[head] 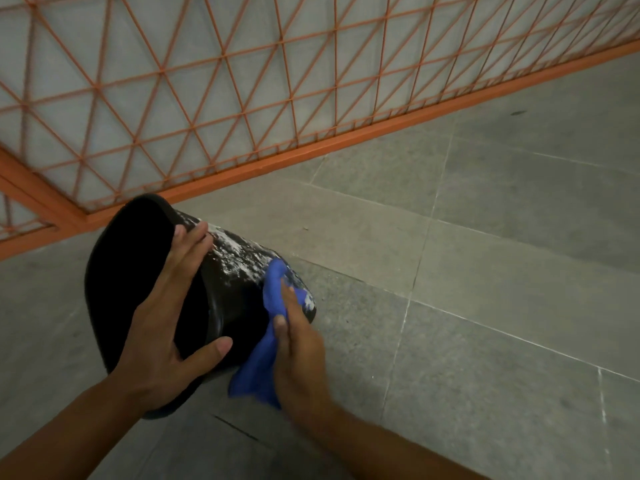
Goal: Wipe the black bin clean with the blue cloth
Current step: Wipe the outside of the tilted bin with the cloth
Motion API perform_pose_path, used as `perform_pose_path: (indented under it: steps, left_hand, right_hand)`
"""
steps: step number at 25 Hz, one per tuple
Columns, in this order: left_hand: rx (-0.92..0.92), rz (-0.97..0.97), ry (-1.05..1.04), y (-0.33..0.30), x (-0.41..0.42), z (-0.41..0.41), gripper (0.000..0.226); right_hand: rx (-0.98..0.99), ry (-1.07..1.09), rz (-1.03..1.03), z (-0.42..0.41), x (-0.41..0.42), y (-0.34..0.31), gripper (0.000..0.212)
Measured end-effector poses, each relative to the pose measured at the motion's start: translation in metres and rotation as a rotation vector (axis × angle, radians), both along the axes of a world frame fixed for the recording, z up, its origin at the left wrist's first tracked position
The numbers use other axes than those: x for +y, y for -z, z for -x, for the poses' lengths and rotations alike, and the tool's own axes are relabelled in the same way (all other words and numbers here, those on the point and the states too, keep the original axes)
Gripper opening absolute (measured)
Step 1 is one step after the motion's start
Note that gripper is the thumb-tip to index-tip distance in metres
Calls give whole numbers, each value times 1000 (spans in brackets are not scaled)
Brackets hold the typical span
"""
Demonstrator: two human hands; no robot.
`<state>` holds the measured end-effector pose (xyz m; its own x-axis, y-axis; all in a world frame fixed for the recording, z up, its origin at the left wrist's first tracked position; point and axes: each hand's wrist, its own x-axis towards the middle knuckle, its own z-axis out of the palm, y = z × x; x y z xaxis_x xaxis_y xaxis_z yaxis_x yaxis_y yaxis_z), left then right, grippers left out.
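— Two hands on one bin, is that it?

— Yes. Start at the left: an orange fence (207, 98) of crossed bars runs along the back, its bottom rail meeting the grey tiled floor (502, 271).

— And the bin?

— The bin (235, 292) is black, tipped on its side at lower left, its wide mouth turned toward the left and toward the person, its narrower base pointing right. Whether it touches the floor I cannot tell.

— What holds it?

— The left hand (166, 334) lies flat over the rim, its fingers (194, 244) spread wide along the outer wall and the thumb hooked round the near side. It braces rather than clutches.

— Is the wall dirty?

— White smears (239, 254) streak the upper side, just right of those fingertips.

— Then the cloth?

— The blue cloth (263, 362) sits next, bunched against the bin near its base. The right hand (298, 348) presses it there, thumb and fingers closed on the fabric, with a loose fold hanging down below the palm.

— Anything further right?

— Only floor tiles with pale grout lines.
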<state>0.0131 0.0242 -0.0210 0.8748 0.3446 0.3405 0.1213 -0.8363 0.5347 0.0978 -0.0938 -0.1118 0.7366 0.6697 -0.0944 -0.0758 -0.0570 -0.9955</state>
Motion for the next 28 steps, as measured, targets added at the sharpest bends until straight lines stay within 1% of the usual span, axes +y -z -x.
perform_pose_path:
  steps: [2, 3, 4, 6, 8, 9, 12, 14, 16, 17, 20, 22, 24, 26, 28]
  left_hand:
    - [12, -3, 6, 0, 1, -1, 92]
    - [13, -2, 12, 1, 0, -1, 91]
    - [15, -1, 17, 0, 0, -1, 91]
    - [18, -5, 24, 0, 0, 1, 90]
    - [15, -3, 10, 0, 2, 1, 91]
    - [18, 3, 8, 0, 2, 1, 92]
    - [12, 19, 28, -2, 2, 0, 94]
    - [4, 25, 36, -2, 2, 1, 93]
    - [1, 17, 24, -1, 3, 0, 94]
    - [3, 13, 19, -1, 4, -1, 95]
    - [3, 19, 36, 0, 3, -3, 95]
    - [-4, 14, 43, 0, 2, -2, 95]
    - [-14, 19, 25, 0, 2, 0, 96]
    - [-8, 20, 14, 1, 3, -2, 97]
    - [-6, 23, 25, 1, 3, -3, 96]
  right_hand:
    - [30, 43, 77, -19, 4, 1, 36]
    - [34, 61, 115, -22, 1, 4, 31]
    - [36, 63, 133, -20, -4, 2, 31]
    - [26, 0, 125, -3, -13, -12, 37]
    - [-27, -44, 98, -5, -7, -14, 42]
    - [-37, -29, 105, -14, -1, -8, 40]
    - [31, 65, 172, -28, -1, 0, 29]
    - [-14, 50, 199, -14, -12, -5, 34]
    - [-53, -15, 153, -8, -11, -13, 43]
    - [-69, -37, 164, -17, -5, -9, 42]
    - [0, 54, 215, -35, 3, 0, 27]
    - [18, 72, 209, -25, -9, -2, 30]
    - [3, 5, 186, -16, -16, -13, 35]
    - [-40, -41, 235, -30, -6, -5, 35]
    - [-28, 1, 301, -41, 1, 2, 32]
